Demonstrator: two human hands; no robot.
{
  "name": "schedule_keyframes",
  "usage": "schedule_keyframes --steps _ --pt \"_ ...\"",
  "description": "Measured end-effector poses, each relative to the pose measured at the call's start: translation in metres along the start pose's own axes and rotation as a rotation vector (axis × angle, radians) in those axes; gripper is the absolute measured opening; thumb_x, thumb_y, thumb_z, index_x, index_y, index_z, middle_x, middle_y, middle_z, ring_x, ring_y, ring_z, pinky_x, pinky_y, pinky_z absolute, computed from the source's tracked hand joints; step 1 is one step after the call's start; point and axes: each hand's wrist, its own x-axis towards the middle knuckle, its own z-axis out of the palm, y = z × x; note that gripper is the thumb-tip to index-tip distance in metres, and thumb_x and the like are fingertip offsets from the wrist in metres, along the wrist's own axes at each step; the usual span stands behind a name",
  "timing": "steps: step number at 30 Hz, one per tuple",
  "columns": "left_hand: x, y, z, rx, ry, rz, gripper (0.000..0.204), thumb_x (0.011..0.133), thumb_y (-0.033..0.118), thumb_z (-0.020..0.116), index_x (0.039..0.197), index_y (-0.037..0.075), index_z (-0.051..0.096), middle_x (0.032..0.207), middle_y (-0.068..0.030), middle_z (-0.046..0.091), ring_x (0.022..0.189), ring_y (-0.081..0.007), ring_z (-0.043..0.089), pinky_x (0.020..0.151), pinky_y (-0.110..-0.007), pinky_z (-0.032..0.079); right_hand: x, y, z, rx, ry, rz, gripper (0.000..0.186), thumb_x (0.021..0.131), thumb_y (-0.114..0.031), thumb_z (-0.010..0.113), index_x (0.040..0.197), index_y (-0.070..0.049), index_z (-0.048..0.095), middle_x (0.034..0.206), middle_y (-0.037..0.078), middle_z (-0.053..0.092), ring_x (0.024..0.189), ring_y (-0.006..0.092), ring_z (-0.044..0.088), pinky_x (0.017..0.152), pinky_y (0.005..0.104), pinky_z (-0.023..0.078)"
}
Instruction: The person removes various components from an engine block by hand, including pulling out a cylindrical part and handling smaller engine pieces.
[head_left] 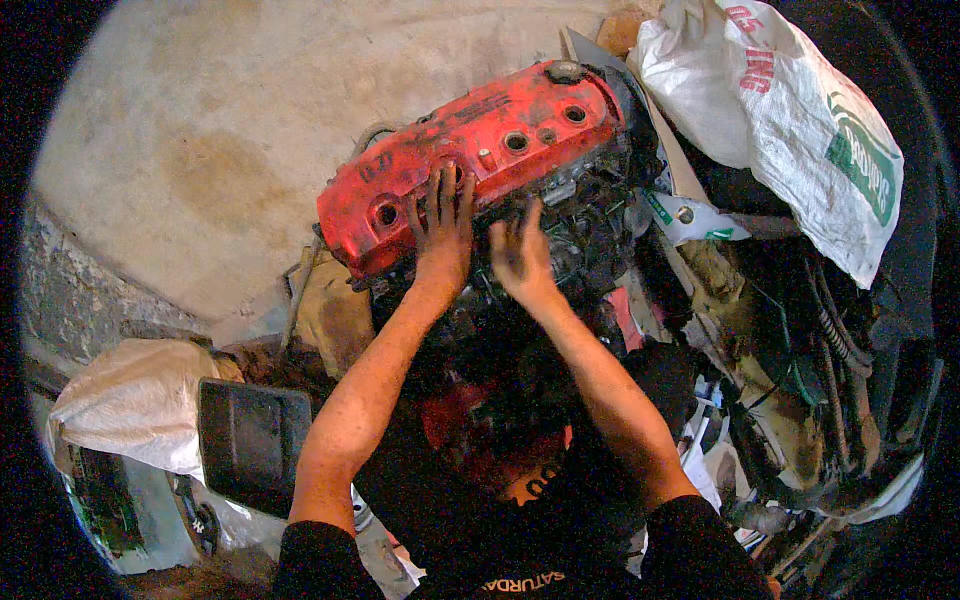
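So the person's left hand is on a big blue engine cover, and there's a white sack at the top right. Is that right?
Not quite: the engine cover is red, not blue, as the head view shows. The left hand is on it, and the white sack is at the top right.

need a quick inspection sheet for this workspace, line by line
surface: pale floor, brown-stained
job's things: red valve cover on a dark, grimy engine; round openings along its top
clutter: white printed sack upper right, pale sack and black rectangular tray lower left
grip: left hand laid over the cover, fingers extended; right hand blurred beside the cover's near edge, contact unclear
cables: ribbed hose at right, ends unclear
surroundings: rough grey masonry at left, assorted scrap at right
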Motion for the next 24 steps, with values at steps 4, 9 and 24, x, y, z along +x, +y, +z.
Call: schedule_keyframes --steps 4,9,24 --pt "-0.003 -0.004 -0.005 0.086 -0.057 0.011 0.073 0.079 0.013 0.052 0.143 0.011 0.017 0.15 -0.0124 0.009 0.139 -0.0286 0.008 0.107 -0.056 0.007 0.008 0.001 -0.014 0.174 -0.004 0.065 0.064 0.087 -0.02 0.052 0.131 0.01 0.018 0.096 0.025 0.058 0.083 0.044 0.057 0.074 0.0466 0.047" --pt "-0.005 -0.004 -0.004 -0.035 -0.04 0.004 0.079 0.075 0.008 0.055 0.144 0.012 0.015 0.15 -0.0121 0.007 0.139 -0.0277 0.007 0.107 -0.056 0.007 0.001 -0.02 -0.022 -0.059 -0.097 0.206 0.053 0.088 -0.031 0.051 0.121 0.004 0.029 0.075 0.023 0.059 0.073 0.0435 0.058 0.064 0.0474 0.046" --pt "-0.005 -0.009 -0.002 -0.183 -0.013 0.032 0.089 0.068 0.009 0.062 0.144 0.013 0.015 0.151 -0.0115 0.005 0.139 -0.0286 0.004 0.108 -0.056 0.004 0.004 -0.003 -0.02 -0.118 0.033 0.104 0.034 0.088 -0.035 0.047 0.1 -0.003 0.05 0.083 0.022 0.061 0.077 0.0409 0.058 0.069 0.0488 0.045"
